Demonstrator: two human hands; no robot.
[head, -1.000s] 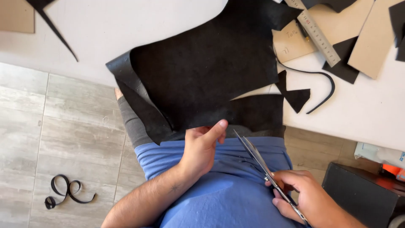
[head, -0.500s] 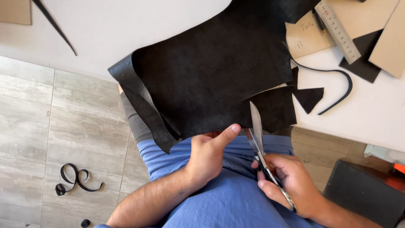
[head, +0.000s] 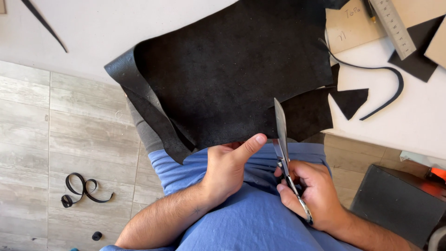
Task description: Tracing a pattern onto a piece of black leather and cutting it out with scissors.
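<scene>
A large black leather sheet (head: 232, 79) hangs off the white table (head: 116, 32) over my lap. My left hand (head: 230, 167) pinches its lower edge, thumb on top. My right hand (head: 311, 190) grips steel scissors (head: 283, 148), whose blades point up at the sheet's lower edge just right of my left thumb. A narrower flap of the same leather (head: 306, 114) lies to the right of the blades.
On the table at right lie black offcuts (head: 350, 100), a curved thin strip (head: 385, 88), cardboard pieces (head: 350, 25) and a metal ruler (head: 395, 28). A curled black strip (head: 81, 188) lies on the tiled floor. A dark box (head: 395, 204) stands at lower right.
The scissors have swung from low at the right up to the leather's lower edge, blades now upright. My left hand has kept its pinch on the edge.
</scene>
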